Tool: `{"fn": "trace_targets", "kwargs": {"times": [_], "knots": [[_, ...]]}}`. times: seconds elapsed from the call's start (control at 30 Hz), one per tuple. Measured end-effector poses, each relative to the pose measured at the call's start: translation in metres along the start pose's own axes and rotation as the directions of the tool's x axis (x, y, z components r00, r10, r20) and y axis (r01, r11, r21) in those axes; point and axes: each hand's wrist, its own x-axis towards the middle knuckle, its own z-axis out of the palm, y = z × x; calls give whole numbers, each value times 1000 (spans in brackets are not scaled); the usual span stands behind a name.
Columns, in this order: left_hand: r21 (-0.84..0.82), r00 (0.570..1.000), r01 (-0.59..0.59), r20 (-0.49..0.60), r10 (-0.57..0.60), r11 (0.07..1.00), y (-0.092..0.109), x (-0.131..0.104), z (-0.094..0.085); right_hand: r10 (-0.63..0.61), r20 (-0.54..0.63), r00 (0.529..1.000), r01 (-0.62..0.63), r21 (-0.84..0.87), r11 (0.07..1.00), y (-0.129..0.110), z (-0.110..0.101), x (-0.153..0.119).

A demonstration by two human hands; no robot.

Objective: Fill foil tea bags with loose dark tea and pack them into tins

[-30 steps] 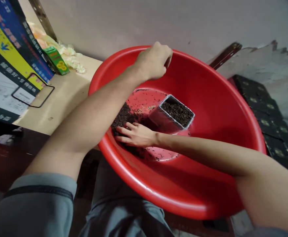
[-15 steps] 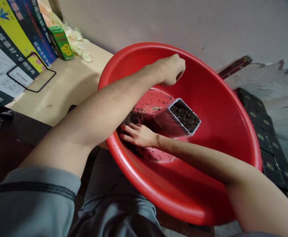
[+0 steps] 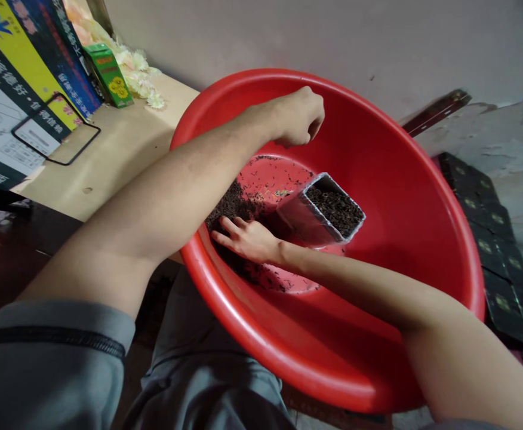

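Inside a big red plastic basin (image 3: 405,179), dark soil (image 3: 230,206) is heaped at the left, with crumbs scattered over the floor. My right hand (image 3: 250,240) lies on that heap, fingers spread and their tips touching the soil. My left hand (image 3: 300,116) is held over the far side of the basin, fingers curled closed; whatever they may hold is hidden. Between the hands and to the right, a square see-through container (image 3: 304,212) leans in the basin, filled with dark grains (image 3: 337,212).
A pale wooden table (image 3: 122,140) to the left bears printed cardboard boxes (image 3: 24,83), a small green box (image 3: 109,74), a black wire loop (image 3: 55,128) and artificial flowers (image 3: 142,83). A wall with peeling paint stands behind. Black trays or boxes (image 3: 489,239) are stacked at the right.
The view has shifted slightly. My right fingers have shifted a little over the soil, and more of the heap shows. My left hand stays closed above the basin.
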Motion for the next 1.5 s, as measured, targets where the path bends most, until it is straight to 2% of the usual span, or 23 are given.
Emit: {"fn": "trace_targets", "kwargs": {"times": [0.07,0.13,0.27,0.37,0.53,0.63,0.73,0.8,0.9,1.0,1.1,1.27,1.4,1.5], "knots": [[181,995,2,100,-21,983,3,0,-3,-6,47,999,5,22,1000,0,-4,1],[270,990,29,124,-65,962,10,-1,-7,-4,58,998,1,45,999,0,-6,3],[315,979,93,141,-144,944,20,-6,-13,-16,50,999,12,75,997,2,-8,4],[308,972,102,173,-161,946,21,-10,-17,-33,85,996,27,66,997,4,-14,3],[283,960,124,208,-187,951,25,-17,-25,70,117,991,-86,136,987,8,-40,-4],[280,950,172,208,-234,944,25,-18,-26,156,44,987,-162,233,959,14,-56,-18],[216,939,227,211,-272,950,16,-16,-25,237,-96,967,-188,360,914,30,-70,-45],[151,933,251,225,-281,956,7,-14,-23,286,-210,935,-179,418,891,46,-79,-68],[113,930,266,233,-285,957,-2,-11,-21,389,-331,860,-212,462,861,71,-89,-104],[114,930,266,230,-286,957,-6,-10,-19,515,-332,790,-312,505,805,91,-87,-133],[106,927,279,229,-296,954,-3,-10,-19,597,-300,745,-387,534,752,103,-75,-151],[198,916,291,226,-333,936,8,-14,-21,615,-294,732,-408,532,741,104,-61,-162],[255,936,212,226,-271,944,18,-17,-24,592,-321,739,-389,514,764,104,-63,-161],[224,940,210,222,-260,952,21,-17,-24,582,-340,739,-383,499,777,105,-67,-160]]}}
